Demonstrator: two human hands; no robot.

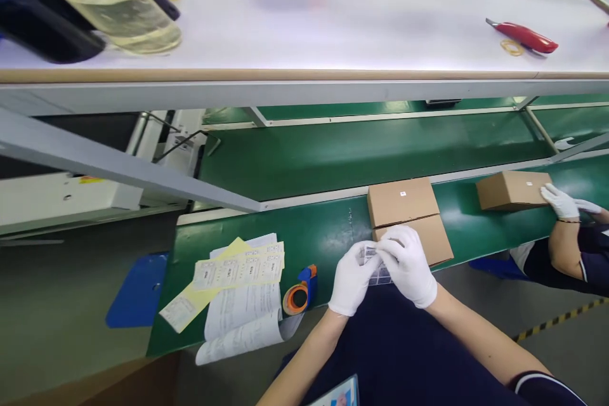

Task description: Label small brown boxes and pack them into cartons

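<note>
A white-topped workbench (333, 19) runs above a green conveyor belt (361, 152). Black-and-yellow hazard tape (556, 320) edges the grey floor (71, 279).

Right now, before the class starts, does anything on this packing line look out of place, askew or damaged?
Yes: the loose paperwork looks untidy. Its curled sheets hang over the edge of the green conveyor belt, and a yellow label sheet lies crooked, sticking out from under the pile.
</note>
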